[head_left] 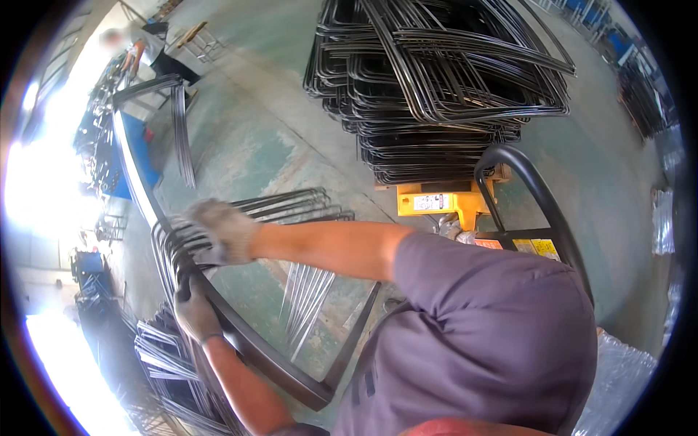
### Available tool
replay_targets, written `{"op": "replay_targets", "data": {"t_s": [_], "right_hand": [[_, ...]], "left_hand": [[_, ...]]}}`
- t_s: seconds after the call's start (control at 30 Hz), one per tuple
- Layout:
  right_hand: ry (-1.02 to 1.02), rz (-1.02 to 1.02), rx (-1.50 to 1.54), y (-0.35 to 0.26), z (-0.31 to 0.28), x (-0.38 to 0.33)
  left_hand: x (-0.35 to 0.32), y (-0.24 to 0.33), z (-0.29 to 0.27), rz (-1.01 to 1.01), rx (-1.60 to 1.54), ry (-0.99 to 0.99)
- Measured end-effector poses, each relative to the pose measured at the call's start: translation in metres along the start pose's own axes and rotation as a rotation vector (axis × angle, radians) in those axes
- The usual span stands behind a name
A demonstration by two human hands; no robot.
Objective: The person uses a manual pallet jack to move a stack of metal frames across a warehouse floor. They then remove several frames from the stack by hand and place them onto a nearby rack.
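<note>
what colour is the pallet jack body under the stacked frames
Yellow, with a black handle; the pallet jack shows best in the head view.

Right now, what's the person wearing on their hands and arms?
Both hands are gloved. The left hand has a dark grey work glove with a snug cuff. The right hand has a lighter grey knit glove, worn and fuzzy-looking. Both forearms are bare; the right arm has a short purple-grey sleeve. No markings show on either glove.

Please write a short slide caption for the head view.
Gloved left hand and right hand grip a dark metal frame near stacked frames.
</note>
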State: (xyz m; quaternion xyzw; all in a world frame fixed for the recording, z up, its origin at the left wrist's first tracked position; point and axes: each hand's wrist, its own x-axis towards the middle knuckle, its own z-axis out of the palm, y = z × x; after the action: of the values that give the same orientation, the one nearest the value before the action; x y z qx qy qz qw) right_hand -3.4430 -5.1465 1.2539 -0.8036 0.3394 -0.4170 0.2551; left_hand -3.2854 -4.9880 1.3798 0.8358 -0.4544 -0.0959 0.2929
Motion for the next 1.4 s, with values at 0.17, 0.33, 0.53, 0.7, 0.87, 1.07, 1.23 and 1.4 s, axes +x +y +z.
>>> {"op": "replay_targets", "data": {"t_s": [0.17,0.33,0.53,0.7,0.87,1.07,1.23,1.4], "right_hand": [[0.214,0.631,0.028,0.082,-0.118,-0.099],[0.29,0.703,0.166,0.103,-0.122,-0.159],[-0.14,0.915,0.175,0.06,-0.114,-0.353],[-0.615,1.019,0.006,-0.013,-0.196,-0.601],[-0.425,1.503,-0.018,-0.096,-0.32,-0.802],[-0.028,1.634,-0.001,-0.054,-0.435,-0.987],[0.1,1.554,0.042,0.008,-0.549,-1.144],[0.069,1.61,0.034,0.055,-0.689,-1.269]], "left_hand": [[0.004,-0.027,0.027,0.049,0.009,0.117],[0.059,0.007,0.037,0.183,0.473,0.15],[0.11,-0.04,0.042,0.272,0.574,0.122],[0.043,0.025,0.022,0.266,0.693,0.086],[-0.079,0.041,0.01,0.359,0.884,0.045],[-0.307,0.064,0.061,0.821,1.021,-0.051],[-0.525,0.087,0.178,0.583,0.755,-0.42],[-0.819,0.056,0.356,0.627,0.504,-1.181]]}}
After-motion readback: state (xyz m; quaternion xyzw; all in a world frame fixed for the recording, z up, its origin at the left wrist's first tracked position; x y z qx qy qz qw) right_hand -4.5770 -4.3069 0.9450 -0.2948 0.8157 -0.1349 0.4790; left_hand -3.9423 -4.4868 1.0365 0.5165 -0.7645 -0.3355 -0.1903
